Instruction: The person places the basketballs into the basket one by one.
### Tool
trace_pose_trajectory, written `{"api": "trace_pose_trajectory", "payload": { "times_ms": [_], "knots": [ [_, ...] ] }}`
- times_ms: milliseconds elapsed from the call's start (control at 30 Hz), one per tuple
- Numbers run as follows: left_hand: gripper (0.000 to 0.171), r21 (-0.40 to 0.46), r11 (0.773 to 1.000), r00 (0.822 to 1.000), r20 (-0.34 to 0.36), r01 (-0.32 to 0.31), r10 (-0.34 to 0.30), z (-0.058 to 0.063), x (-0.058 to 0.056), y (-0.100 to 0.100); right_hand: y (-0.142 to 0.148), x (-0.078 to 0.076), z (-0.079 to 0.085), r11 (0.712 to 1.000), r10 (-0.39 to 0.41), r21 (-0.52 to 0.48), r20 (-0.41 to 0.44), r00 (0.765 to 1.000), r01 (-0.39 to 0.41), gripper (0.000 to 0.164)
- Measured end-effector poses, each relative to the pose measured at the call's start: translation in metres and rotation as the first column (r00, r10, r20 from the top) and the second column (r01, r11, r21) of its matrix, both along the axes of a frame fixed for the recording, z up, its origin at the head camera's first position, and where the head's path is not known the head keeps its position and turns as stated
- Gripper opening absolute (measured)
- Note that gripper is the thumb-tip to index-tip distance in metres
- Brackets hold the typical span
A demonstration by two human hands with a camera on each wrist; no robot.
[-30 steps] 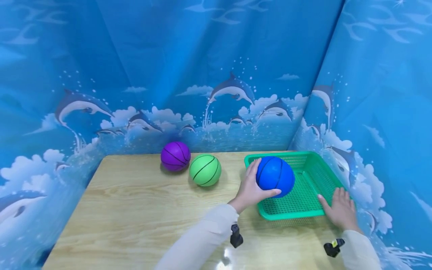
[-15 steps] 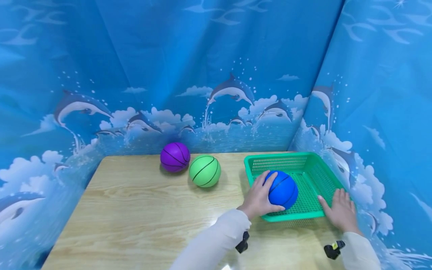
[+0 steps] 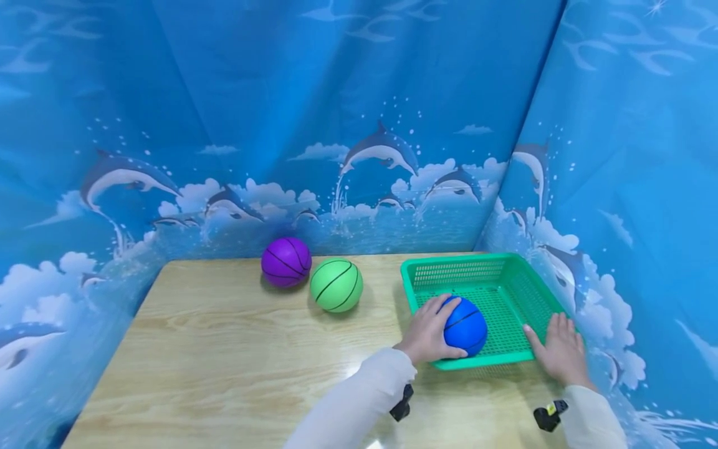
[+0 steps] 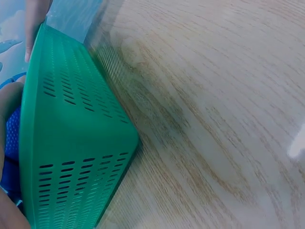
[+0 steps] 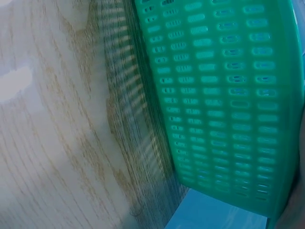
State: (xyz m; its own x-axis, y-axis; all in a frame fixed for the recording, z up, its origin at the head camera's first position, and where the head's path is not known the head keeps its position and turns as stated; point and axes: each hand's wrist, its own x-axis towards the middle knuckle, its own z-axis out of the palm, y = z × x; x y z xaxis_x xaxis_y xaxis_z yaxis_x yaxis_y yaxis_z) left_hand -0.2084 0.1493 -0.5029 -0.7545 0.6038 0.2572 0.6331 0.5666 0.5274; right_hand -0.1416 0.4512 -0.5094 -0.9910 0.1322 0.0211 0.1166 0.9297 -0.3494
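left hand [image 3: 429, 330] grip wrapped on blue ball [image 3: 465, 325] | ball's dropped since a sec ago, now sitting in green basket [image 3: 507, 357] | right hand [image 3: 560, 349] flat, fingers straight, at basket's right side | looks basically placed

We saw the green basket's [image 4: 71, 157] perforated outer wall filling the left, resting on the wooden table [image 4: 214, 105]. A sliver of the blue ball [image 4: 10, 138] showed at the left edge, touching skin of our hand [image 4: 7, 102].

Recording booth: dolphin-print backdrop [image 3: 359, 125], wooden table [image 3: 224, 349]
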Motion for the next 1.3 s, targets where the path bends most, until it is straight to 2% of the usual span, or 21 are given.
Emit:
{"api": "trace_pose_trajectory", "payload": {
  "times_ms": [133,467,600,733,967,1133,1300],
  "knots": [
    [0.101,-0.002,1.0,1.0,0.029,-0.005,0.006,0.0,-0.001,0.001,0.0,0.0,0.0,1.0,-0.005,0.003,-0.013,1.0,0.005,0.084],
    [0.099,-0.027,0.999,0.999,0.043,-0.028,0.029,0.0,0.0,0.003,-0.002,0.0,0.0,1.0,-0.01,-0.001,-0.009,1.0,0.01,0.085],
    [0.091,0.046,0.998,0.995,0.087,-0.048,0.044,0.001,0.001,0.001,-0.003,0.0,0.0,1.0,-0.006,0.003,-0.015,1.0,0.006,0.084],
    [0.089,0.155,0.987,0.991,0.134,-0.046,0.026,0.004,0.001,-0.004,-0.003,0.001,0.0,1.0,-0.007,0.005,-0.022,1.0,0.007,0.084],
    [0.09,0.194,0.979,0.978,0.206,-0.068,0.027,0.011,0.0,-0.02,-0.005,0.003,0.003,1.0,-0.005,-0.004,-0.027,1.0,0.005,0.084],
    [0.09,0.186,0.978,0.981,0.182,-0.097,0.062,0.018,-0.004,-0.036,-0.005,0.003,0.003,1.0,-0.006,0.001,-0.028,1.0,0.006,0.083],
    [0.092,0.171,0.976,0.984,0.142,-0.133,0.109,0.026,-0.015,-0.058,-0.004,0.002,0.002,1.0,-0.006,0.009,-0.028,1.0,0.006,0.084]
  ]
}}
